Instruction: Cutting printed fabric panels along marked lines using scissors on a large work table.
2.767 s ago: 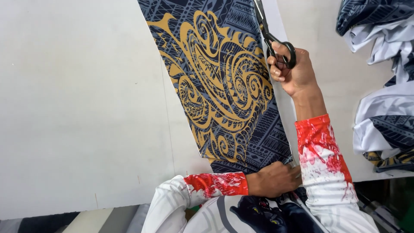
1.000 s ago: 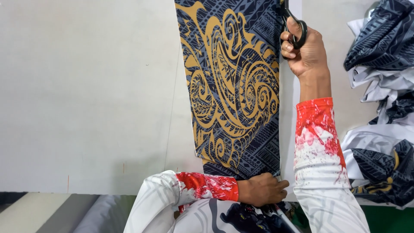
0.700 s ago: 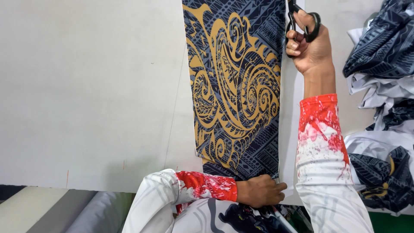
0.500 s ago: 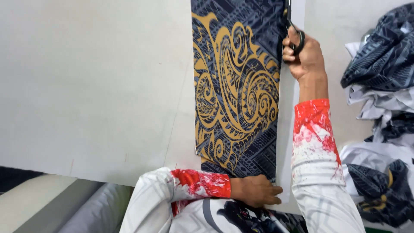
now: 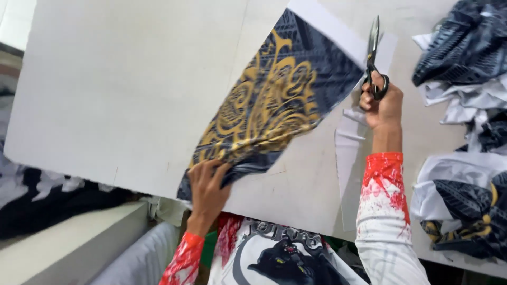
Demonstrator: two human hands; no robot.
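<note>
My left hand (image 5: 207,184) pinches the near end of the navy, gold-swirled fabric panel (image 5: 274,100), now swung leftward, no longer lying straight; my right hand (image 5: 381,100) grips closed steel scissors (image 5: 372,53), lifted above the white table (image 5: 105,95); cut pieces (image 5: 465,105) sit crumpled right.

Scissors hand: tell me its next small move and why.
Probably snip the white strip off the far end of the fabric. The left hand lifts the near corner, the right hand points the scissors at that strip, and one trimmed strip already lies loose.
</note>
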